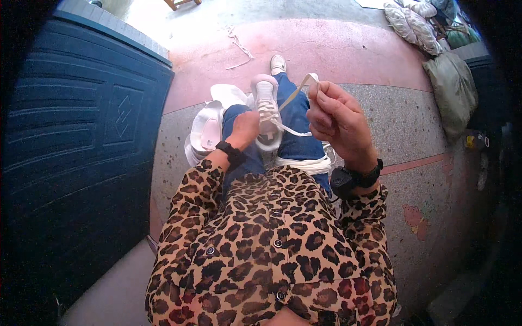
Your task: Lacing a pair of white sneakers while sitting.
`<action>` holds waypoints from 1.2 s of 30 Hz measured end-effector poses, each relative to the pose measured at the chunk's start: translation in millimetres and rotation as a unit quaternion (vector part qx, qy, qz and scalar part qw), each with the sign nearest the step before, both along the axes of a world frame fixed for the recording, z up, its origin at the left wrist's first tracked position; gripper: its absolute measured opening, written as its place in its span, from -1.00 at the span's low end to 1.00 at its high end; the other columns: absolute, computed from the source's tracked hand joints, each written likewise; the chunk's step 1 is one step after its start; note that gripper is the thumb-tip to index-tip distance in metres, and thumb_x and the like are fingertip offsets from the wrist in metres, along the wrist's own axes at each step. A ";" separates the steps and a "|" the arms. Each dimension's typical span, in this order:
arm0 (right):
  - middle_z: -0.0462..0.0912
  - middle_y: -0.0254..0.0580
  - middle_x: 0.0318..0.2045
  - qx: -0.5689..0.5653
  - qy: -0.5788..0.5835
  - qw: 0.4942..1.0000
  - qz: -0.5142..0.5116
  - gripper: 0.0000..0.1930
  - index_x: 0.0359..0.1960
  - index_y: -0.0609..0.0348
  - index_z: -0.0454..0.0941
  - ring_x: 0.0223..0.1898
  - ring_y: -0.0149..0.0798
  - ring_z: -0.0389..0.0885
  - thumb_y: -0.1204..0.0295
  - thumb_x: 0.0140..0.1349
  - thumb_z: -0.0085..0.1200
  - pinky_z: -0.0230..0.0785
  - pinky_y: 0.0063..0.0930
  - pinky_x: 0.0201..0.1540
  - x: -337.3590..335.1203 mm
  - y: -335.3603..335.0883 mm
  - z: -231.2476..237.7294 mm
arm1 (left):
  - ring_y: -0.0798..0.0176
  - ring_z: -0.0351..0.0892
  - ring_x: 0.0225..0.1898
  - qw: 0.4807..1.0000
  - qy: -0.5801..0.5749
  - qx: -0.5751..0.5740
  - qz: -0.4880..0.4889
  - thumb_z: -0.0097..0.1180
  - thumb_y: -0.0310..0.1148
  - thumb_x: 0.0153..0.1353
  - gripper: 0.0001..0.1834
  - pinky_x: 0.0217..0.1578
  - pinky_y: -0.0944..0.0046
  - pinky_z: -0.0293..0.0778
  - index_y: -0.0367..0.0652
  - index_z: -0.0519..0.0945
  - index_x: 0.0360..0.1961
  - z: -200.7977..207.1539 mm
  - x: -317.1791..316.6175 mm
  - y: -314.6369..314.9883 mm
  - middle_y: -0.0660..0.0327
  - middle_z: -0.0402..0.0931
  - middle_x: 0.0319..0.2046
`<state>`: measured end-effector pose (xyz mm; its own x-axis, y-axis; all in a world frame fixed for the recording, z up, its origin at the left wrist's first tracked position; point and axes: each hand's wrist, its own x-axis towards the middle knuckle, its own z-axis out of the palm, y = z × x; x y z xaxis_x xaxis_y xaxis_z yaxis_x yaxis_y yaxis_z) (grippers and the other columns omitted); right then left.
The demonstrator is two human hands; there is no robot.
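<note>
A white sneaker [267, 103] with a pale pink toe rests between my thighs, its toe pointing away from me. A white shoelace [296, 93] runs from its eyelets up to my right hand [341, 117], which pinches it between thumb and curled fingers, raised to the right of the shoe. Another stretch of the lace loops from the shoe towards my right thigh. My left hand [246, 129] is closed against the sneaker's left side, near the lacing; its fingertips are partly hidden. Over my right thigh lies a bundle of white laces [305, 164].
Several white shoes [205, 132], one showing a pink insole, are piled beside my left leg. Loose white laces [238, 49] lie on the pink floor ahead. A blue panelled door [87, 125] stands at left. Stuffed sacks [450, 89] fill the far right.
</note>
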<state>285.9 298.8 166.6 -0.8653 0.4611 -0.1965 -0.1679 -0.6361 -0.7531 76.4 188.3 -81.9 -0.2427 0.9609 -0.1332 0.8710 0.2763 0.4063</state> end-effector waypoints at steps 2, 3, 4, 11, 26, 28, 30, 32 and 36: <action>0.27 -0.54 -0.62 0.002 0.008 1.000 0.004 -0.79 -0.06 0.17 0.46 -0.65 -0.59 0.17 0.30 0.47 -0.09 -0.01 -0.66 -0.62 -0.2 0.1 -1.6 | -0.18 0.66 -0.33 0.998 0.018 0.054 -0.009 0.08 -0.46 0.10 -0.88 -0.33 -0.06 0.59 -0.29 0.60 -0.40 -0.7 -0.8 3.2 -0.11 0.61 -0.43; 0.27 -0.54 -0.62 0.000 0.004 1.000 0.005 -0.79 -0.06 0.17 0.46 -0.65 -0.59 0.17 0.30 0.47 -0.09 -0.01 -0.66 -0.62 -0.6 -0.7 -1.4 | -0.17 0.65 -0.35 0.996 0.035 0.080 -0.014 0.08 -0.47 0.10 -0.90 -0.34 -0.05 0.59 -0.29 0.58 -0.41 -5.5 -2.3 1.4 -0.10 0.60 -0.45; 0.27 -0.54 -0.62 -0.001 0.000 1.000 0.005 -0.78 -0.06 0.18 0.46 -0.65 -0.59 0.17 0.30 0.47 -0.09 -0.01 -0.66 -0.62 -1.2 -1.3 -0.8 | -0.17 0.65 -0.36 0.994 0.049 0.098 -0.018 0.08 -0.47 0.09 -0.91 -0.35 -0.04 0.59 -0.28 0.56 -0.41 -10.4 -3.0 -0.7 -0.09 0.59 -0.46; 0.26 -0.54 -0.64 0.004 -0.009 1.000 -0.010 -0.76 -0.03 0.19 0.47 -0.66 -0.60 0.15 0.29 0.47 -0.09 -0.02 -0.67 -0.63 -1.2 1.4 10.9 | -0.14 0.65 -0.29 0.994 0.080 0.057 -0.056 0.08 -0.42 0.12 -0.89 -0.34 0.02 0.59 -0.26 0.56 -0.40 4.9 -10.3 -1.5 -0.04 0.61 -0.41; 0.41 -0.42 -0.53 0.177 -0.069 0.982 0.015 -0.76 -0.10 0.22 0.53 -0.52 -0.53 0.31 0.32 0.41 -0.10 0.19 -0.64 -0.45 -17.0 21.0 29.5 | 0.29 0.58 -0.14 0.787 -0.548 -0.120 -0.255 0.25 -0.37 0.23 -0.83 0.01 0.29 0.46 -0.24 0.68 -0.22 123.9 -14.6 50.3 0.20 0.61 -0.17; 0.54 -0.28 -0.37 0.231 -0.049 0.966 -0.108 -0.75 -0.12 0.23 0.57 -0.36 -0.43 0.46 0.32 0.37 -0.06 0.30 -0.58 -0.27 -11.8 30.3 14.1 | 0.27 0.58 -0.12 0.799 -0.591 -0.039 -0.102 0.18 -0.38 0.28 -0.83 0.02 0.25 0.47 -0.27 0.66 -0.21 123.8 -33.1 51.0 0.17 0.61 -0.20; 0.62 -0.03 -0.10 0.239 0.037 0.948 -0.207 -0.69 -0.15 0.28 0.60 0.00 -0.18 0.54 0.30 0.36 -0.11 0.32 -0.32 0.14 2.1 60.4 -20.4 | 0.26 0.59 -0.16 0.861 -0.500 0.090 0.016 0.14 -0.36 0.32 -0.83 -0.01 0.21 0.49 -0.26 0.65 -0.23 114.0 -72.3 38.4 0.14 0.63 -0.25; 0.64 0.03 -0.15 -0.008 0.081 0.958 -0.276 -0.68 -0.18 0.32 0.58 -0.05 -0.06 0.58 0.31 0.36 -0.15 0.33 -0.14 0.18 21.8 95.4 -46.5 | 0.25 0.58 -0.30 0.752 -0.596 0.208 0.190 0.08 -0.36 0.36 -0.83 -0.13 0.20 0.52 -0.24 0.61 -0.29 103.0 -132.6 22.6 0.15 0.59 -0.37; 0.66 -0.11 -0.31 -0.118 0.194 0.956 -0.185 -0.76 -0.19 0.24 0.59 -0.29 -0.15 0.61 0.34 0.32 -0.03 0.47 -0.25 -0.05 101.6 159.2 -190.5 | 0.32 0.38 -0.56 0.454 -0.799 0.199 0.340 -0.01 -0.35 0.40 -0.81 -0.39 0.29 0.41 -0.12 0.49 -0.41 80.8 -225.2 -13.5 0.30 0.36 -0.60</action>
<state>387.5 458.1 -23.9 -0.6810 0.7317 -0.0305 -0.6511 -0.6240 -0.4322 -148.8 174.8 -1.1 -0.4004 0.7614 -0.5099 -0.8559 -0.1120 0.5049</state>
